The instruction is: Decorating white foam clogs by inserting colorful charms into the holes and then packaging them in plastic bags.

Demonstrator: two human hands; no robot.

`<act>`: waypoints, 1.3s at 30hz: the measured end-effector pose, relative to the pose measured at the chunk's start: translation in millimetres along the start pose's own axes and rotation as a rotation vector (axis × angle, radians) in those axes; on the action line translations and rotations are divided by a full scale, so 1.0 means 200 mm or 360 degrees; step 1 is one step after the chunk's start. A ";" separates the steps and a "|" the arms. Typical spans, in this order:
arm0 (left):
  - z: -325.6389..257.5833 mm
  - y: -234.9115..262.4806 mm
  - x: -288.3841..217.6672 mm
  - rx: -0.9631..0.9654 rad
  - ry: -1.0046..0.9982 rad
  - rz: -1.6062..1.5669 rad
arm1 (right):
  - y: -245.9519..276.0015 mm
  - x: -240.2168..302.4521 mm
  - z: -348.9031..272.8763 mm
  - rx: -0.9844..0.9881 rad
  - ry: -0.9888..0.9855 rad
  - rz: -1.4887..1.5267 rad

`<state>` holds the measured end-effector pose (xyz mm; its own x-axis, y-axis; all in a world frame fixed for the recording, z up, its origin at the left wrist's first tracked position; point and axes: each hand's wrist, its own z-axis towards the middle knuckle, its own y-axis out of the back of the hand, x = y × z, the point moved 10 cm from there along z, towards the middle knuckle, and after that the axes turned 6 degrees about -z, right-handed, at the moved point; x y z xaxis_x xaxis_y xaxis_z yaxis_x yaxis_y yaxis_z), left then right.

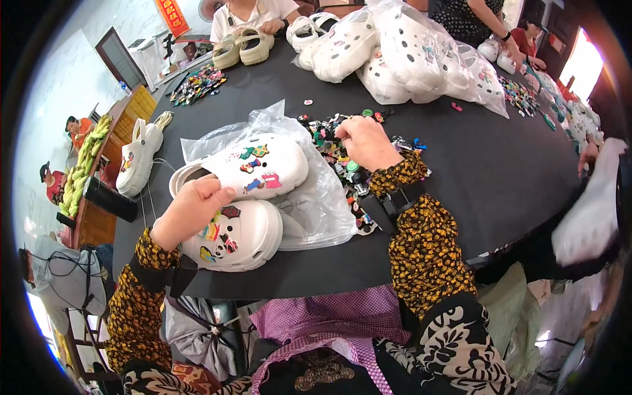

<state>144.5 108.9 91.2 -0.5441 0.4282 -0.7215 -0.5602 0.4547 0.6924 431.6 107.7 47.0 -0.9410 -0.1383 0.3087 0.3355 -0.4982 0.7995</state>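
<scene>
Two white foam clogs lie side by side on a clear plastic bag (pixel 322 220). My left hand (pixel 195 207) is closed at the near rim of the farther clog (pixel 280 158), thumb on top, and seems to grip it. Colourful charms sit on that clog's upper. The nearer clog (pixel 253 230), under my left hand, also carries several charms. To the right, my right hand (pixel 370 141) reaches into a heap of loose shoe charms (pixel 352 178). Its fingers are bent together, and what they pinch, if anything, is hidden.
A white clog (pixel 139 158) stands at the left edge by a black cylinder (pixel 110 199). Bagged white clogs (pixel 411 59) lie at the back. Beige clogs (pixel 253 49) and another charm heap (pixel 197 85) sit far left. Other people work across the black table (pixel 487 178).
</scene>
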 end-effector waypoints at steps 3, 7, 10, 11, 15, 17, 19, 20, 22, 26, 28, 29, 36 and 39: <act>-0.02 -0.02 -0.01 0.0064 -0.0049 -0.0001 | 0.04 0.00 0.00 -0.0039 -0.0029 0.0051; -0.03 -0.02 0.01 0.0135 -0.0042 0.0164 | 0.10 0.02 0.02 -0.0198 -0.0009 0.0092; -0.04 -0.02 -0.03 0.0133 -0.0152 0.0300 | 0.09 0.07 0.02 -0.0213 0.0098 0.0226; -0.05 -0.02 -0.05 0.0130 -0.0191 0.0295 | 0.08 0.09 0.02 -0.0208 0.0149 0.0280; -0.03 -0.04 -0.03 0.0188 -0.0276 0.0279 | 0.05 0.08 0.00 -0.0150 0.0137 0.0124; -0.03 -0.05 -0.06 0.0168 -0.0320 0.0328 | 0.04 0.08 -0.01 -0.0175 0.0184 0.0080; -0.04 -0.04 -0.09 0.0175 -0.0311 0.0345 | 0.04 0.07 -0.01 -0.0170 0.0162 0.0056; -0.05 -0.03 -0.08 0.0156 -0.0267 0.0332 | 0.00 0.03 0.00 -0.0027 0.0054 0.0042; -0.04 -0.03 -0.07 0.0137 -0.0222 0.0312 | 0.00 0.00 0.01 0.0048 -0.0004 0.0099; -0.04 -0.03 -0.06 0.0136 -0.0285 0.0320 | 0.03 -0.03 0.01 -0.0007 -0.0062 0.0165; -0.04 -0.03 -0.06 0.0133 -0.0281 0.0328 | 0.05 -0.04 0.02 -0.0059 -0.0070 0.0155; -0.04 -0.03 -0.06 0.0131 -0.0272 0.0349 | 0.05 -0.04 0.02 -0.0056 -0.0070 0.0155; -0.04 -0.04 -0.07 0.0130 -0.0255 0.0351 | 0.08 -0.03 0.02 -0.0100 -0.0068 0.0208; -0.04 -0.03 -0.07 0.0142 -0.0264 0.0414 | 0.09 -0.05 0.02 -0.0124 -0.0083 0.0200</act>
<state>150.8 93.0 97.1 -0.5489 0.6571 -0.5166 -0.3546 0.3766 0.8558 447.0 103.7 60.5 -0.8877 -0.1601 0.4316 0.4440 -0.5451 0.7111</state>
